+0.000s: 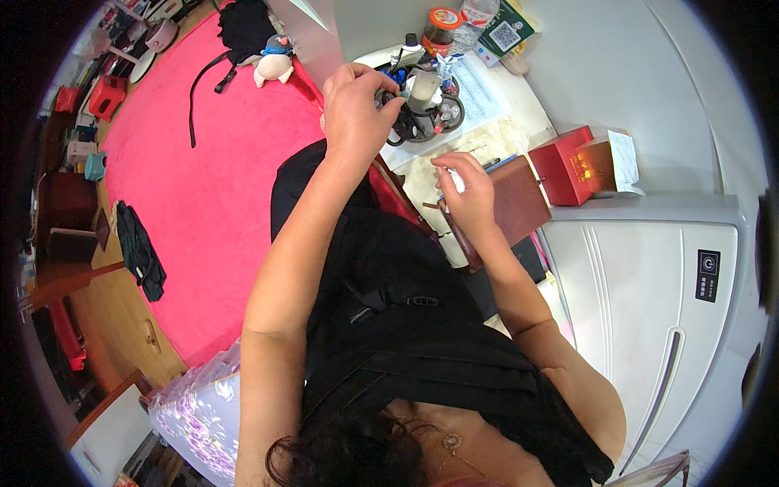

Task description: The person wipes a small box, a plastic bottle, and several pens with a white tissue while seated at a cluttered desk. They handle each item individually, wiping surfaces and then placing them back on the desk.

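Note:
My left hand [359, 109] reaches over a black mesh desk organizer [453, 115], thumb and fingertips close together at its left side beside dark items. Whether they grip one of those is hard to tell. Pens, a white bottle with a black cap [409, 52] and other small things stand in the organizer. Nearer to me on the right, my right hand [471, 192] is curled around a small white object [455, 181], mostly hidden by the fingers. Just beyond that hand lies a brown leather-like notebook [517, 198], with pens along its far edge.
A printed sheet [481, 91] lies under the organizer. Behind stand a jar with an orange lid [444, 24] and a clear plastic bottle [478, 18]. An open red box [563, 170] and a white appliance [645, 268] are at right. A pink-covered bed [201, 182] extends left.

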A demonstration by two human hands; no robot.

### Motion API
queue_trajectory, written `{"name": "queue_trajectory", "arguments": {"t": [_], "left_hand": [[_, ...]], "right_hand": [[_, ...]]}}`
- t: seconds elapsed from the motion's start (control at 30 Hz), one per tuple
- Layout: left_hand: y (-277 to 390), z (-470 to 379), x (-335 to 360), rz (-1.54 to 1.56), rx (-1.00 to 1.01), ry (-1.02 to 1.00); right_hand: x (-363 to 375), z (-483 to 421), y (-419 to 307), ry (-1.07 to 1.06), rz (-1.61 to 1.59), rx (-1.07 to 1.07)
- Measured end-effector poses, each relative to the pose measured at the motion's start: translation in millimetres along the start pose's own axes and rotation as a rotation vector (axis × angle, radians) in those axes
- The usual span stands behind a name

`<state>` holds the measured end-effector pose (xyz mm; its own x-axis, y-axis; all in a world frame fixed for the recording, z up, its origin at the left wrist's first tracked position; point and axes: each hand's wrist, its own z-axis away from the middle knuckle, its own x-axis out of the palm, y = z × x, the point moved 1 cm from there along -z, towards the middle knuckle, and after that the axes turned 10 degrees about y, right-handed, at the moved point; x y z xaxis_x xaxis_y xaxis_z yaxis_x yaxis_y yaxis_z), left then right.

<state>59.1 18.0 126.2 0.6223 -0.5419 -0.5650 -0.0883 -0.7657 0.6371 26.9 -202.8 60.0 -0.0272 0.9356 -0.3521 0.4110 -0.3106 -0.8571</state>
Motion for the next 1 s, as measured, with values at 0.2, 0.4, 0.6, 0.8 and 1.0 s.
{"name": "queue_trajectory", "arguments": {"t": [0.2,0.4,0.6,0.8,1.0], "left_hand": [[14,-5,-14,0.096,0.105,0.064],[38,37,-91,0.672,-0.340,0.069],[31,88,-92,1.072,-0.892,-0.038],[35,129,-54,1.098,-1.019,-0.257],[30,131,-48,0.916,-0.828,-0.378]], "right_hand": [[0,6,3,0.029,-0.027,0.180],[-12,9,-4,-0.201,-0.808,0.731],[-14,11,-39,-0.362,-0.997,0.676],[-3,11,-52,-0.300,-0.830,0.598],[-5,12,-57,-0.309,-0.712,0.598]]}}
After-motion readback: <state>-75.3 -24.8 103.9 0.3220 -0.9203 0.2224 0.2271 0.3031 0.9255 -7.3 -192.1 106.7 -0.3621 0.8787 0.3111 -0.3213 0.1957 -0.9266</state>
